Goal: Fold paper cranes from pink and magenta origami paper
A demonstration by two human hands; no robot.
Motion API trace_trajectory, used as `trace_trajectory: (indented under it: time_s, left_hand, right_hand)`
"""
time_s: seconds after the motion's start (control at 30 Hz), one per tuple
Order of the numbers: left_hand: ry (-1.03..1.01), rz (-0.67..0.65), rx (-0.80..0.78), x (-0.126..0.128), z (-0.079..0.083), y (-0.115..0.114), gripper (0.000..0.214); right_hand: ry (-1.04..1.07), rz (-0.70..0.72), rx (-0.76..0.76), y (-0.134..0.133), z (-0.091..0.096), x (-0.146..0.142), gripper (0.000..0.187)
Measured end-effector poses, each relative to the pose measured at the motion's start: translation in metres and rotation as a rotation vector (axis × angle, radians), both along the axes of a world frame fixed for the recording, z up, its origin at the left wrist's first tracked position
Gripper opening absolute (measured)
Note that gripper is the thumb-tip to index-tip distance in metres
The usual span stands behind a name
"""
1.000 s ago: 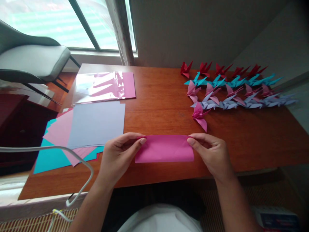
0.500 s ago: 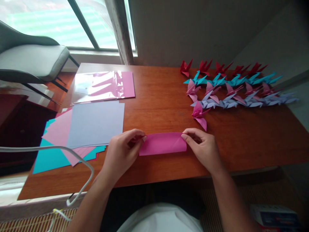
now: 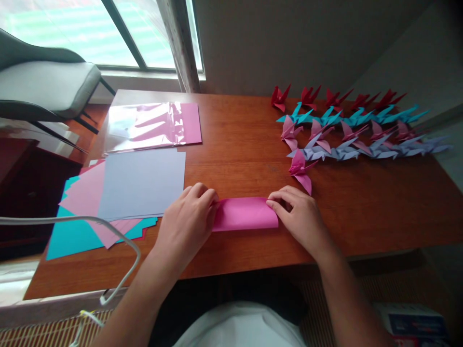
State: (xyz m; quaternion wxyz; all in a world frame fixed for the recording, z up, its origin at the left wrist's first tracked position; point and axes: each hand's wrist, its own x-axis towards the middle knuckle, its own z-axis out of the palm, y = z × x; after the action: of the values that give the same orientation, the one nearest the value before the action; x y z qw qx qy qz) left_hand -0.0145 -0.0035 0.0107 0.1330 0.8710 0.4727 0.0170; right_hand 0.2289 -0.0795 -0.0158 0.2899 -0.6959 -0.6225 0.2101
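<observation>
A bright pink sheet of origami paper (image 3: 246, 214), folded over into a long rectangle, lies near the front of the wooden table. My left hand (image 3: 191, 217) is closed on its far left corner, the fingertips partly hidden behind the knuckles. At the far right corner, my right hand (image 3: 294, 209) pinches the edge between thumb and fingers. Just beyond that hand stands a bright pink paper crane (image 3: 301, 169). Left of my left hand lie light grey-blue sheets (image 3: 144, 185), on top of pink sheets (image 3: 85, 190) and turquoise sheets (image 3: 74, 238).
Rows of folded cranes in red (image 3: 309, 98), turquoise (image 3: 329, 115), light pink (image 3: 320, 134) and pale lilac (image 3: 347, 150) fill the back right. A clear plastic packet (image 3: 144, 125) with pink paper lies at back left. A white cable (image 3: 123, 236) arches over the left front.
My left hand has turned over, knuckles now up, at its corner. The right hand has slid slightly left along the paper's far edge. The view has shifted a little.
</observation>
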Motion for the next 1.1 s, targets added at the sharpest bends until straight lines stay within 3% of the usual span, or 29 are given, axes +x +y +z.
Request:
trace_trajectory:
  time_s: [0.33, 1.1]
  left_hand:
    - [-0.151, 0.065, -0.097, -0.0079, -0.0047, 0.0008, 0.020]
    - [-0.185, 0.072, -0.135, -0.0087, -0.0049, 0.0027, 0.021]
  right_hand:
    - [0.085, -0.008, -0.007, -0.0015, 0.0003, 0.0026, 0.011]
    - [0.166, -0.033, -0.010, -0.0038, 0.0002, 0.0032, 0.008]
